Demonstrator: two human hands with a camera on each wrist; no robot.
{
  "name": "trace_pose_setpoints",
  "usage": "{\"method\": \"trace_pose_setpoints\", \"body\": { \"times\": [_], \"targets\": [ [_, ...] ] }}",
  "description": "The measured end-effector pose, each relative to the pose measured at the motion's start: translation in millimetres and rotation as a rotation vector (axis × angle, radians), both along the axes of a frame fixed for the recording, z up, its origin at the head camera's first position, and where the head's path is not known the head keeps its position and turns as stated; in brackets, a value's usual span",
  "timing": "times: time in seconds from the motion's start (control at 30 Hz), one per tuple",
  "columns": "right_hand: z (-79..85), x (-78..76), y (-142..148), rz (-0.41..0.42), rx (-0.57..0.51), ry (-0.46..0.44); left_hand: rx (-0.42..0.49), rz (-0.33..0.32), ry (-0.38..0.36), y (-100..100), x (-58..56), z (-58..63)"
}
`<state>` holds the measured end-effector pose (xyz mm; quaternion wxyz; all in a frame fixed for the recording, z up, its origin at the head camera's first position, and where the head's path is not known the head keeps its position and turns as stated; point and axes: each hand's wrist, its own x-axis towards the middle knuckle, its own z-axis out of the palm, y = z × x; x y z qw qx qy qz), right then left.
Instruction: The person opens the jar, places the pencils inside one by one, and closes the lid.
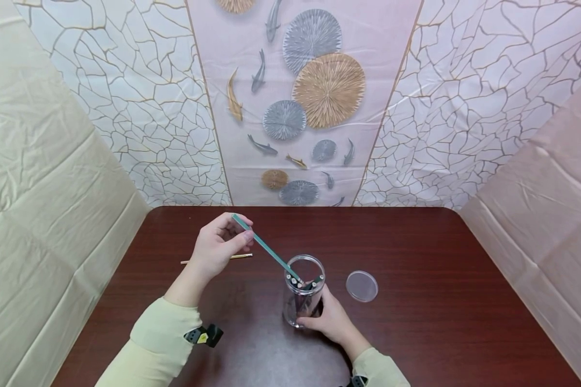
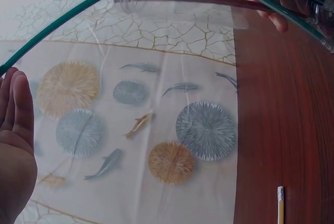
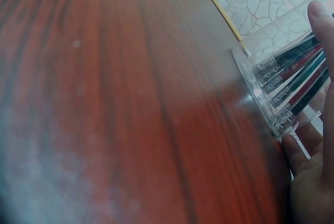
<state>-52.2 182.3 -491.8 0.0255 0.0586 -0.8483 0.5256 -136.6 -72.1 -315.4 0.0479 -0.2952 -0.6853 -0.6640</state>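
Observation:
A clear plastic jar (image 1: 290, 309) stands on the table, with several dark green and red pencils (image 3: 308, 70) inside. My right hand (image 1: 334, 317) grips the jar low on its side, thumb at the front. Between thumb and fingers my left hand (image 1: 215, 247) pinches the upper end of a green pencil (image 1: 266, 247). That pencil slants down to the right, its lower end within the jar's mouth. In the left wrist view the green pencil (image 2: 57, 23) runs from the fingertips to the jar rim.
To the right of the jar lies a round clear lid (image 1: 362, 286). A yellow pencil (image 1: 242, 256) lies on the table behind my left wrist, partly hidden by it. The dark red-brown table (image 1: 416, 242) ends against patterned cloth at the back.

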Motion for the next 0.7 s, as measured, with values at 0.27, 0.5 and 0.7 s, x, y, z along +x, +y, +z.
{"method": "trace_pose_setpoints", "body": {
  "times": [0.27,0.5,0.7],
  "targets": [
    [-2.3,0.6,1,-0.001,0.009,0.048,-0.137,-0.036,0.053,9,3.1,-4.3],
    [-1.6,0.3,1,0.003,0.012,0.033,-0.230,-0.035,0.135,15,3.9,-8.4],
    [-1.9,0.1,1,-0.019,0.036,0.036,-0.304,-0.040,0.219,22,5.6,-10.3]
  ]
}}
